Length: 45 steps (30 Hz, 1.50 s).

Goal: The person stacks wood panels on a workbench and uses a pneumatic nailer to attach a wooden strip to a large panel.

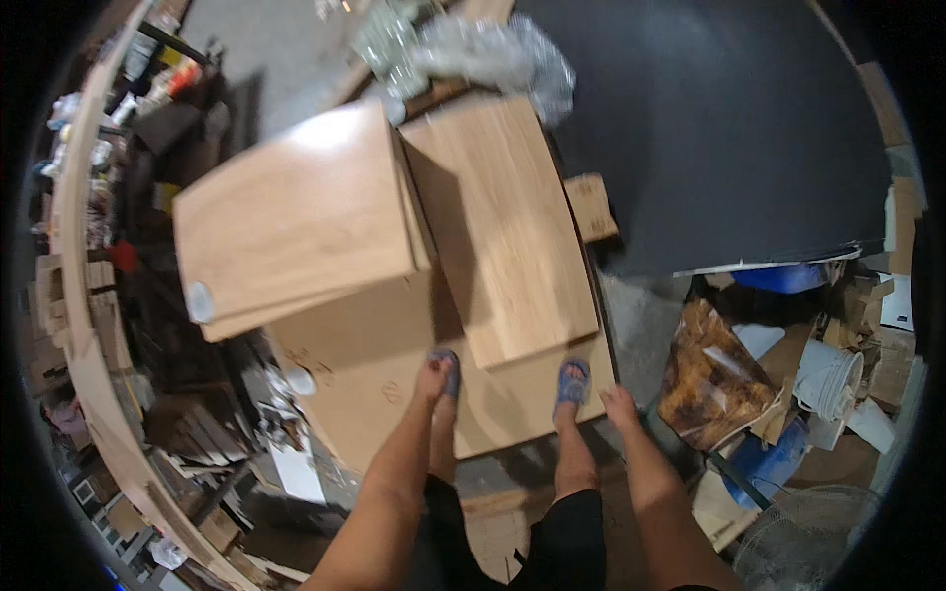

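My left hand [431, 378] hangs beside my left slipper, above the cardboard [355, 369]. Over the right edge of that sheet is my right hand [619, 404]. Nothing shows in either hand, and the fingers are too foreshortened and small to read. Ahead on the left, a stack of wood-grain boards [296, 217] rises higher than the rest, its edges slightly out of line. To its right lies a lower wood-grain board [522, 236], partly in shadow. I stand on the cardboard in grey-blue slippers [573, 382], just short of the lower board.
A large black sheet [729, 128] covers the far right. Clear plastic wrap [493, 54] is heaped at the far end. Beside the lower board lies a cardboard piece [591, 207]. A brown mottled panel [714, 374], white bucket [828, 379] and fan [808, 542] crowd the right.
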### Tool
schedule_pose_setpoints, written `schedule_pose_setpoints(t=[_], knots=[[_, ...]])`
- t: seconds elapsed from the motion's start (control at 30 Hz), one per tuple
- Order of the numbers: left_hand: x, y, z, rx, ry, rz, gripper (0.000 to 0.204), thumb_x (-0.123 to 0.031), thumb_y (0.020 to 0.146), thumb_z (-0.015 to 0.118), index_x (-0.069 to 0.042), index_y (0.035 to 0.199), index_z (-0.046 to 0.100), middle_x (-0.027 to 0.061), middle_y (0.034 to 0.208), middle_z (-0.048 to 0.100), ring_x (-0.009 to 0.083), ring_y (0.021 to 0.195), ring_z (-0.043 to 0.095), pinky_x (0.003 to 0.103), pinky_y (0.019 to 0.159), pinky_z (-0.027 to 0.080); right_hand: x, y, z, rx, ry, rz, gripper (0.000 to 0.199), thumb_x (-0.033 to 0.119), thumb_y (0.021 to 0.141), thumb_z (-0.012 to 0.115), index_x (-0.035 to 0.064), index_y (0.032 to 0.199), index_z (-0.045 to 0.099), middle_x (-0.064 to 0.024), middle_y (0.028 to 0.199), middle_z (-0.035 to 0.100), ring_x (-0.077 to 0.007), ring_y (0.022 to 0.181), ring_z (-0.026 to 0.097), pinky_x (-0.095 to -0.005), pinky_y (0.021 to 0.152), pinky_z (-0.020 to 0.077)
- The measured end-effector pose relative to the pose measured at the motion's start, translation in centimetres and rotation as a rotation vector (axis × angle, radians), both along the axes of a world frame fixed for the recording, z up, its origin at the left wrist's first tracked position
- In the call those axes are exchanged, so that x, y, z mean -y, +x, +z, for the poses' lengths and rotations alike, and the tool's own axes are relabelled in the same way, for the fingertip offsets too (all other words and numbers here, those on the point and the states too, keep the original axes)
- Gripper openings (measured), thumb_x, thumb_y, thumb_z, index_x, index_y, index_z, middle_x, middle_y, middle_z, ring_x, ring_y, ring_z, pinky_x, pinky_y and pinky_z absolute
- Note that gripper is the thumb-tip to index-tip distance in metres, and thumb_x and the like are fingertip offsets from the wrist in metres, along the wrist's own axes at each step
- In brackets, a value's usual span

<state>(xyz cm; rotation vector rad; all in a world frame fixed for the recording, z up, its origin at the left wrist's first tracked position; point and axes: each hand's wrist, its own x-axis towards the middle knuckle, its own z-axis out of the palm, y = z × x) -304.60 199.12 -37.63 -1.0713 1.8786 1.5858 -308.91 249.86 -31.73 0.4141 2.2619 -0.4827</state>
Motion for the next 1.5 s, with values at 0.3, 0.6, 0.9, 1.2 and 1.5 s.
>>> schedule_pose_setpoints(t=[0.3, 0.6, 0.9, 1.2, 1.5], knots=[[-11.0, -4.1, -15.6, 0.284, -0.116, 0.274, 0.064, -0.047, 0.100, 0.070, 0.006, 0.135, 0.062, 0.0236, 0.125, 0.070, 0.0343, 0.118, 0.066, 0.041, 0.103, 0.049, 4.1, -15.8, -21.2, -0.226, -0.136, -0.086, 0.079, 0.043, 0.089, 0.082, -0.0034, 0.146, 0.052, -0.0307, 0.141, 0.062, -0.0436, 0.131, 0.061, -0.0471, 0.108, 0.0495], [-15.7, -2.6, -15.2, 0.255, -0.387, 0.332, 0.044, -0.032, 0.095, 0.078, 0.006, 0.114, 0.066, 0.0186, 0.091, 0.068, 0.0335, 0.087, 0.066, 0.046, 0.084, 0.052, 2.8, -18.4, -23.4, -0.140, -0.408, -0.153, 0.062, 0.040, 0.093, 0.083, -0.0021, 0.134, 0.064, -0.0199, 0.121, 0.076, -0.0326, 0.110, 0.072, -0.0416, 0.099, 0.0539], [-16.2, -3.2, -17.7, 0.135, -0.306, 0.572, 0.063, -0.052, 0.103, 0.064, 0.010, 0.114, 0.063, 0.0234, 0.106, 0.068, 0.0340, 0.101, 0.066, 0.044, 0.097, 0.051, 2.7, -25.6, -24.1, 0.093, -0.459, -0.409, 0.097, 0.078, 0.103, 0.040, -0.0043, 0.153, 0.051, -0.0186, 0.153, 0.057, -0.0285, 0.141, 0.053, -0.0389, 0.119, 0.0385], [-16.8, -1.7, -19.1, 0.092, -0.419, 0.550, 0.058, -0.053, 0.103, 0.066, 0.005, 0.105, 0.061, 0.0222, 0.105, 0.066, 0.0346, 0.094, 0.062, 0.045, 0.092, 0.050, 4.1, -25.4, -24.3, 0.012, -0.331, -0.141, 0.102, 0.080, 0.102, 0.036, -0.0087, 0.150, 0.052, -0.0241, 0.150, 0.058, -0.0326, 0.140, 0.054, -0.0393, 0.118, 0.0387], [-14.7, -4.7, -6.6, 0.228, -0.430, 0.341, 0.080, -0.069, 0.094, 0.068, 0.007, 0.114, 0.057, 0.0251, 0.107, 0.067, 0.0372, 0.104, 0.066, 0.044, 0.095, 0.051, 2.9, -23.6, -13.6, 0.031, -0.247, -0.189, 0.102, 0.080, 0.101, 0.039, -0.0128, 0.136, 0.063, -0.0275, 0.132, 0.069, -0.0380, 0.127, 0.064, -0.0431, 0.111, 0.0457]])
